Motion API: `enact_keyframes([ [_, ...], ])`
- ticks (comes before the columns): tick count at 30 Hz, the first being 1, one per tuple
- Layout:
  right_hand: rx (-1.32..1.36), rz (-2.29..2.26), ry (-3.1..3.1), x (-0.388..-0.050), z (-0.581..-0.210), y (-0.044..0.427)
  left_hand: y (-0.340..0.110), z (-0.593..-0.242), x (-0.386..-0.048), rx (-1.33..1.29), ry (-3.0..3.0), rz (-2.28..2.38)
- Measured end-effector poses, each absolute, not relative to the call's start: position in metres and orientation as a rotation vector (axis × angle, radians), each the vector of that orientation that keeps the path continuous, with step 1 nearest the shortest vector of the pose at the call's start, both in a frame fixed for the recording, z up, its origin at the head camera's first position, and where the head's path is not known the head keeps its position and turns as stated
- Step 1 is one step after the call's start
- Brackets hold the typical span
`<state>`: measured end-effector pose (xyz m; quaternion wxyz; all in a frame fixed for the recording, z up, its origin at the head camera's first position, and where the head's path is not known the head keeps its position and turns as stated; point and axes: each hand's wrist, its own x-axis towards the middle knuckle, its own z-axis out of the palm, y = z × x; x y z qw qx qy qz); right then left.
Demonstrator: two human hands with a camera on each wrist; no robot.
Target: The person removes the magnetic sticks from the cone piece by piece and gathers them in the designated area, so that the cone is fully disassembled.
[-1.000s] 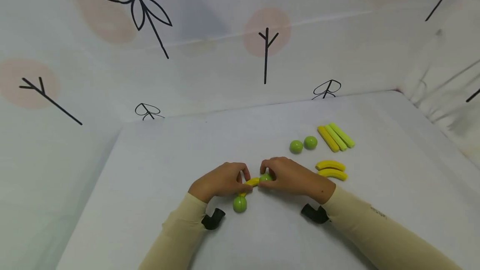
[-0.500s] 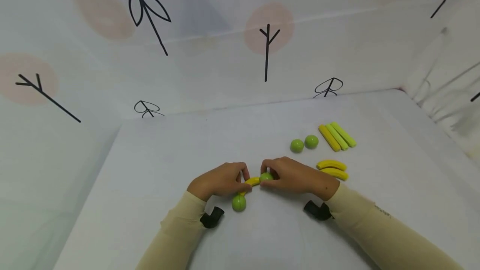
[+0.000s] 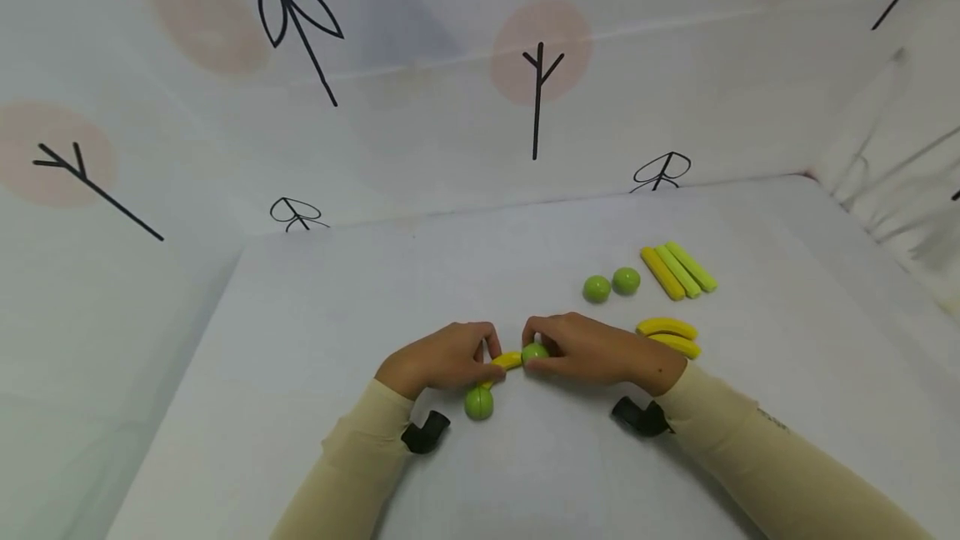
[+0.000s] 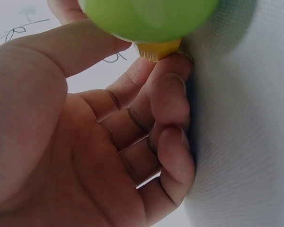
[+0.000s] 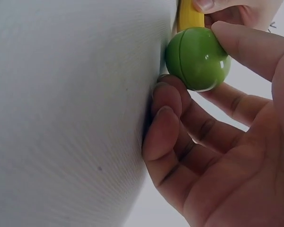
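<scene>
My left hand (image 3: 446, 361) pinches a yellow toy banana (image 3: 507, 360) between thumb and fingers, low at the tabletop. The thumb covers the banana's middle. At the banana's near end sits a green ball (image 3: 478, 403) with a seam around it; this ball (image 4: 149, 16) hides most of the banana (image 4: 158, 49) in the left wrist view. My right hand (image 3: 588, 348) holds a second seamed green ball (image 3: 534, 352) against the banana's far end. In the right wrist view, thumb and fingertips grip that ball (image 5: 199, 59), and the banana (image 5: 191, 15) shows just beyond it.
Two more green balls (image 3: 597, 289) lie beyond my right hand. Farther right are three sticks side by side, one yellow (image 3: 663, 273) and two light green (image 3: 691, 266). Two toy bananas (image 3: 667, 327) lie near my right wrist. A patterned cloth (image 3: 420, 132) rises behind the white table (image 3: 360, 273).
The head view has shifted slightly. Both hands stay in place, still holding the banana and the green ball together.
</scene>
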<state>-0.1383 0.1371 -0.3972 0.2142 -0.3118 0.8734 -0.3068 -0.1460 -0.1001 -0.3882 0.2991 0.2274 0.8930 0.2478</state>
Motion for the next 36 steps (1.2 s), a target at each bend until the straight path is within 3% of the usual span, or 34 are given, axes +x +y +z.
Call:
enact_keyframes([
  [14,-0.788,-0.942,2.579,-0.141,-0.369,0.160,-0.096,-0.385,-0.143,0.566,2.365,0.657],
  [25,-0.561,-0.797,2.868,-0.187,-0.357,0.214,-0.099,-0.385,-0.146,0.572,2.378,0.654],
  [36,-0.406,-0.691,2.779,-0.213,-0.369,0.220,-0.101,-0.387,-0.146,0.572,2.375,0.662],
])
